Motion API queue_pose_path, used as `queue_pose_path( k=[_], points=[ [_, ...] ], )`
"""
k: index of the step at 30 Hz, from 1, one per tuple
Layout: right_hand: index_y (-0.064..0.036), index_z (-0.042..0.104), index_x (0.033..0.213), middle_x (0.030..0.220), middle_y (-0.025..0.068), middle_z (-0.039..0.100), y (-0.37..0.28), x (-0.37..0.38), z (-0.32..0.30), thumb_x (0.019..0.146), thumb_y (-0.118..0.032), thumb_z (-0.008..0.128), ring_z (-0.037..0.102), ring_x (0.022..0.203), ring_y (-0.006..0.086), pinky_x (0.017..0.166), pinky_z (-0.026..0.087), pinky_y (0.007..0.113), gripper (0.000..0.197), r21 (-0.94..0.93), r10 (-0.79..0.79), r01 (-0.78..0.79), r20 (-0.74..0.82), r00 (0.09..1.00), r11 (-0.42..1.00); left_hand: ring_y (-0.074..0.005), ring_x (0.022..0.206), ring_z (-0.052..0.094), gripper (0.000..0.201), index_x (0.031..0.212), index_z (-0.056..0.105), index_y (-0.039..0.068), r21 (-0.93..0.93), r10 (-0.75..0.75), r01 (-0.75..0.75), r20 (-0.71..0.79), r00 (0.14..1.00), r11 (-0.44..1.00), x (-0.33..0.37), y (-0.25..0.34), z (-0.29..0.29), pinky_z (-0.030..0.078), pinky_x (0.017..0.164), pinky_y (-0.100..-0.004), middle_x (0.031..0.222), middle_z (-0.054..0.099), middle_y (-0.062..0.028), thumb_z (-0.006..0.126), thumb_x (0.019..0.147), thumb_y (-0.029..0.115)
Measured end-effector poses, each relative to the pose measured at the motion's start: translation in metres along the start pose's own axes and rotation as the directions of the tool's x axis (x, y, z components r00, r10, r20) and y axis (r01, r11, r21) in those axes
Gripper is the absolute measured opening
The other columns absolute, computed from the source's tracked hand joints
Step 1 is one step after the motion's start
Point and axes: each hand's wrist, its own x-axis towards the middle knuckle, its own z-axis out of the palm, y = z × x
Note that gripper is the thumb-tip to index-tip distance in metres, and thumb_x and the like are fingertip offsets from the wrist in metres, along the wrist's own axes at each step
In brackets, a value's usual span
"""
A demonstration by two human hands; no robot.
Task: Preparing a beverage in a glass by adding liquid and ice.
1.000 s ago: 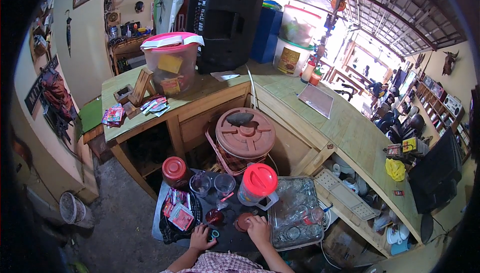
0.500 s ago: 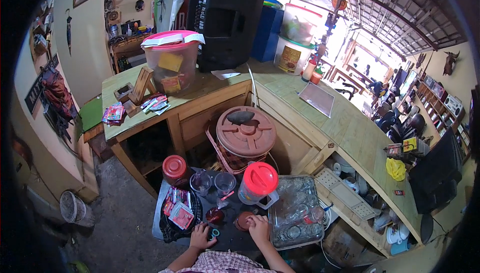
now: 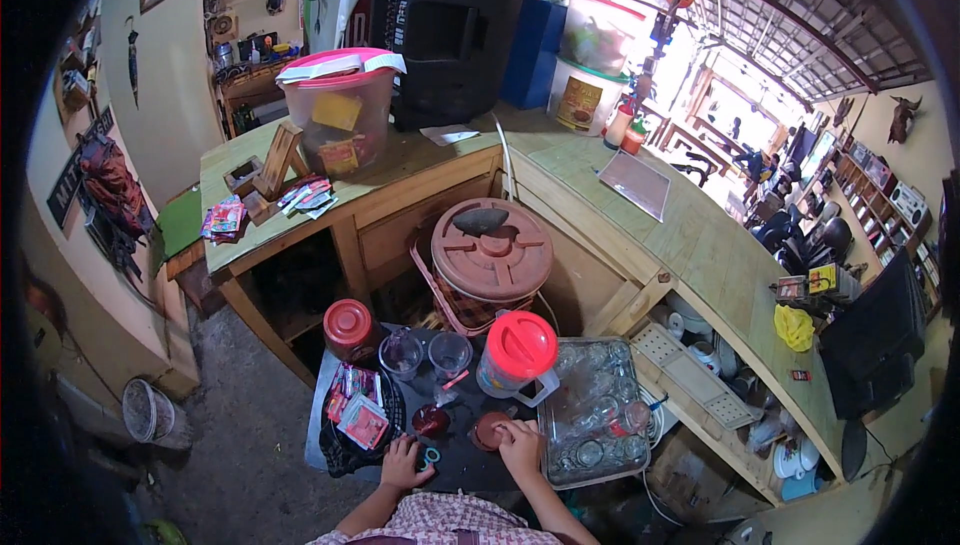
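Observation:
My left hand (image 3: 402, 465) lies on the dark tabletop with its fingers stretched out, beside a pair of scissors with teal handle rings (image 3: 428, 458). At the right edge of a round reddish-brown cup or lid (image 3: 489, 431), the fingers of my right hand (image 3: 520, 447) are drawn together; whatever they pinch is too small to tell. Between the hands, a little farther off, sits a dark red glossy thing (image 3: 431, 420). Pink sachets (image 3: 362, 422) are piled in a black basket on the left. Behind stand two clear plastic cups (image 3: 401, 354) and a pitcher with a red lid (image 3: 520, 345).
A clear tray of upturned glasses (image 3: 596, 453) borders my right hand. A red-lidded jar (image 3: 349, 330) stands at the table's back left. Beyond is a large cooler with a brown lid (image 3: 491, 250), enclosed by a wooden counter (image 3: 690, 235). A white bucket (image 3: 152, 413) stands on the floor.
Both hands stay in nearly the same places. My right fingers have shifted slightly at the edge of the reddish-brown thing. The whole view has tilted a little.

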Motion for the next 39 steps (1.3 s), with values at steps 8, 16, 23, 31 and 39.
queue_pose_path(
  k=[8,16,23,31,39],
  points=[
    [-0.0152,0.067,0.076,0.077,0.0004,0.063,-0.012,0.005,-0.012,0.067,-0.006,0.061,0.054,0.074,0.0229,0.066,0.044,0.034,0.015,-0.221,-0.100,0.107,0.043,0.994,0.969,-0.0347,0.111,0.042,0.063,0.110,0.052,0.005,-0.049,-0.008,0.008,-0.006,1.000,0.999,-0.001,-0.002,0.002,0.038,0.088,-0.0471,0.117,0.047,-0.0162,0.062,0.065,0.048],
    [-0.0137,0.065,0.076,0.079,0.0006,0.061,-0.001,0.004,-0.001,0.067,-0.008,0.062,0.052,0.079,0.0231,0.068,0.042,0.038,0.012,0.050,-0.021,0.018,0.056,0.998,0.999,-0.0347,0.112,0.041,0.062,0.109,0.052,0.006,-0.022,-0.013,0.013,-0.001,1.000,1.000,0.000,0.000,0.000,0.038,0.088,-0.0475,0.119,0.046,-0.0160,0.063,0.065,0.048],
    [-0.0137,0.067,0.076,0.076,0.0014,0.062,-0.009,0.006,-0.008,0.066,-0.007,0.062,0.053,0.075,0.0237,0.065,0.044,0.037,0.013,-0.189,-0.050,0.062,0.067,0.996,0.980,-0.0336,0.113,0.041,0.061,0.109,0.052,0.005,-0.031,-0.006,0.006,-0.007,1.000,1.000,0.000,0.001,-0.002,0.039,0.089,-0.0465,0.118,0.046,-0.0141,0.063,0.066,0.047],
    [-0.0132,0.065,0.075,0.074,0.0020,0.061,-0.007,0.005,-0.008,0.068,-0.008,0.062,0.053,0.075,0.0236,0.065,0.043,0.037,0.009,-0.142,-0.100,0.097,-0.008,0.995,0.985,-0.0332,0.113,0.041,0.060,0.107,0.053,0.005,-0.035,-0.005,0.004,-0.018,1.000,0.999,0.000,0.000,-0.001,0.038,0.089,-0.0465,0.117,0.047,-0.0135,0.063,0.065,0.047],
    [-0.0136,0.066,0.078,0.077,0.0014,0.061,0.002,0.002,-0.002,0.067,-0.005,0.060,0.053,0.078,0.0234,0.068,0.043,0.037,0.015,0.018,-0.008,0.008,0.042,0.999,1.000,-0.0338,0.114,0.040,0.065,0.111,0.052,0.005,-0.028,-0.012,0.013,0.015,1.000,1.000,-0.001,-0.004,0.005,0.037,0.090,-0.0466,0.120,0.045,-0.0153,0.063,0.065,0.050]
  ],
)
